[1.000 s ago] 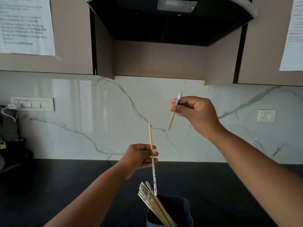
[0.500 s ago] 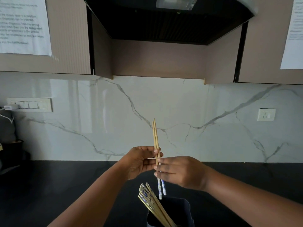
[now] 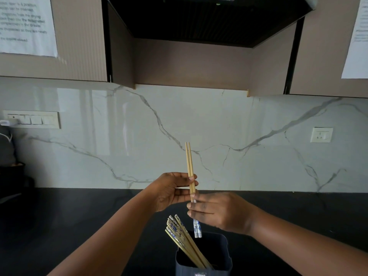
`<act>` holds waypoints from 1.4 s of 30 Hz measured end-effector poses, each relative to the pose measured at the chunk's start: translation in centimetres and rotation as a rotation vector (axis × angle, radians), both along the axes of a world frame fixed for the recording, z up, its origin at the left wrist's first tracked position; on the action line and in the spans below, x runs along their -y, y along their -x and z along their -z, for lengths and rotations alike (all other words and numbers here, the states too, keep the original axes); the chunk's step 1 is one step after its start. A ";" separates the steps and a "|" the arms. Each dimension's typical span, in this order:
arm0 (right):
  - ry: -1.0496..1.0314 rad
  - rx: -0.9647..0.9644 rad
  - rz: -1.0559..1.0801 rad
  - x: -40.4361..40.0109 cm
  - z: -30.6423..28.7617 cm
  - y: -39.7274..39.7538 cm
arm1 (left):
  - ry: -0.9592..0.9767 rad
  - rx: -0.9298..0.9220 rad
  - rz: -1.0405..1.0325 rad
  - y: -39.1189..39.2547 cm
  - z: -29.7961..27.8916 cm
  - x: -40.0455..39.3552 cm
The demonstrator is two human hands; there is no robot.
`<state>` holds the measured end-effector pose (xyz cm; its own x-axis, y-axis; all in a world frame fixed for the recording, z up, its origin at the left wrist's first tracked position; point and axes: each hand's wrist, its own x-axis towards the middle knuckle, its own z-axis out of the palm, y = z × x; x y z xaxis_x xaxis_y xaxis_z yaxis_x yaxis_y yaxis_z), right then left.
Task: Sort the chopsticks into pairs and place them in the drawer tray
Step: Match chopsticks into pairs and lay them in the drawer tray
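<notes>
Two bamboo chopsticks (image 3: 189, 164) with blue-and-white patterned ends stand upright side by side, thin tips up. My left hand (image 3: 171, 190) pinches them at mid-length between thumb and fingers. My right hand (image 3: 217, 211) sits just below, its fingers lying against the lower part of the pair; the patterned ends stick out beneath it. Under both hands a dark square holder (image 3: 219, 253) holds several more chopsticks (image 3: 183, 240) leaning left, patterned ends up. No drawer or tray shows in this view.
A black countertop (image 3: 59, 226) runs below a white marble backsplash (image 3: 139, 136). A switch panel (image 3: 31, 119) is on the wall at left, a socket (image 3: 321, 134) at right. A black range hood (image 3: 209, 18) hangs overhead between cabinets. Dark objects (image 3: 10, 176) stand at far left.
A second ago each hand held one chopstick apart. The right hand came down and joined its chopstick to the left hand's; the two now stand aligned as a pair.
</notes>
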<state>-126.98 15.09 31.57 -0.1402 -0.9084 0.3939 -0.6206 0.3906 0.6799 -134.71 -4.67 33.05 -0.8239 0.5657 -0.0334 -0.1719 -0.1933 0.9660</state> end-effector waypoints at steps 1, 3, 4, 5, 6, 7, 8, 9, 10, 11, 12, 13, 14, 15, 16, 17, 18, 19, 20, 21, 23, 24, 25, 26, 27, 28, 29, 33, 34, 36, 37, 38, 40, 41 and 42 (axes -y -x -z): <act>0.001 0.005 0.005 -0.1 0.2 -0.1 | -0.006 0.002 -0.005 0.0 0.0 0.0; 0.011 0.021 0.022 -0.4 0.5 -0.5 | -0.009 -0.001 -0.008 -0.1 0.0 -0.2; 0.016 0.027 0.033 -0.5 0.5 -0.7 | -0.007 -0.003 -0.008 -0.2 0.0 -0.2; 0.018 0.033 0.043 -0.7 0.6 -0.9 | -0.006 -0.006 -0.010 -0.2 0.0 -0.3; 0.017 0.038 0.053 -0.8 0.7 -1.0 | -0.006 -0.007 -0.012 -0.3 0.0 -0.5; 0.016 0.043 0.062 -0.8 0.8 -1.1 | -0.007 -0.008 -0.012 -0.4 0.0 -0.6; 0.015 0.047 0.070 -0.8 0.8 -1.1 | -0.006 -0.009 -0.011 -0.5 0.0 -0.7; 0.013 0.052 0.076 -0.9 0.9 -1.2 | -0.004 -0.009 -0.009 -0.6 0.0 -0.7; 0.013 0.059 0.081 -0.9 0.9 -1.2 | -0.004 -0.008 -0.009 -0.7 0.0 -0.8; 0.016 0.068 0.083 -0.9 1.0 -1.3 | -0.004 -0.007 -0.009 -0.7 0.0 -0.8; 0.022 0.079 0.087 -0.9 1.1 -1.3 | -0.004 -0.007 -0.009 -0.8 0.0 -0.8; 0.028 0.088 0.092 -0.9 1.1 -1.4 | -0.003 -0.005 -0.009 -0.9 0.0 -0.9; 0.035 0.095 0.099 -0.9 1.2 -1.4 | -0.001 -0.003 -0.008 -0.9 0.0 -0.9; 0.042 0.099 0.104 -0.9 1.3 -1.5 | 0.003 -0.004 -0.005 -1.0 0.0 -0.9; 0.049 0.105 0.107 -0.9 1.4 -1.5 | 0.008 -0.008 -0.004 -1.1 0.0 -0.9; 0.055 0.111 0.108 -0.9 1.4 -1.6 | 0.012 -0.011 -0.002 -1.2 0.0 -0.9; 0.059 0.114 0.106 -0.9 1.5 -1.6 | 0.017 -0.011 0.000 -1.2 -0.1 -0.9; 0.059 0.115 0.105 -0.9 1.6 -1.7 | 0.022 -0.008 0.004 -1.3 -0.1 -0.9; 0.056 0.115 0.105 -0.9 1.6 -1.7 | 0.027 -0.006 0.009 -1.4 -0.1 -0.9; 0.054 0.114 0.103 -0.9 1.6 -1.8 | 0.031 -0.006 0.017 -1.4 -0.1 -0.9; 0.056 0.118 0.102 -0.9 1.4 -2.1 | 0.039 -0.003 0.028 -1.6 -0.1 -1.0; 0.058 0.118 0.098 -0.9 1.4 -2.2 | 0.043 0.001 0.031 -1.7 -0.1 -1.0; 0.060 0.114 0.092 -0.9 1.3 -2.3 | 0.048 0.005 0.032 -1.8 -0.1 -1.0; 0.062 0.111 0.087 -0.9 1.3 -2.5 | 0.056 0.009 0.031 -1.9 0.0 -1.1; 0.064 0.109 0.083 -0.9 1.3 -2.6 | 0.063 0.012 0.028 -2.0 0.0 -1.2; 0.064 0.109 0.083 -0.9 1.3 -2.6 | 0.068 0.013 0.022 -2.1 0.0 -1.2; 0.062 0.105 0.091 -0.9 1.3 -2.7 | 0.069 0.014 0.016 -2.2 0.1 -1.3; 0.109 0.126 0.148 -0.3 1.0 -3.3 | 0.068 0.006 -0.036 -2.6 -0.1 -1.2; 0.182 0.184 0.158 -0.1 1.0 -3.5 | 0.075 -0.005 -0.051 -2.6 -0.1 -1.1; 0.464 0.379 0.184 0.7 1.0 -3.6 | 0.095 -0.034 -0.085 -2.6 0.0 -1.0; 0.677 0.501 0.210 1.1 1.0 -3.6 | 0.100 -0.044 -0.101 -2.6 0.1 -1.0; 0.901 0.629 0.255 1.5 0.9 -3.6 | 0.099 -0.049 -0.116 -2.6 0.2 -1.1; 1.279 0.981 0.421 2.5 0.7 -3.3 | 0.103 -0.060 -0.139 -2.7 0.5 -1.3; 1.437 1.199 0.476 2.9 0.7 -3.0 | 0.115 -0.071 -0.147 -2.7 0.7 -1.5; 1.572 1.385 0.486 3.3 0.8 -2.8 | 0.134 -0.090 -0.153 -2.8 0.9 -1.6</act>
<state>-124.20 11.80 30.81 -0.9843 0.1681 0.0545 -0.0071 0.2708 -0.9626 -131.93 -3.04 32.18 -0.9030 0.4291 -0.0228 -0.0628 -0.0792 0.9949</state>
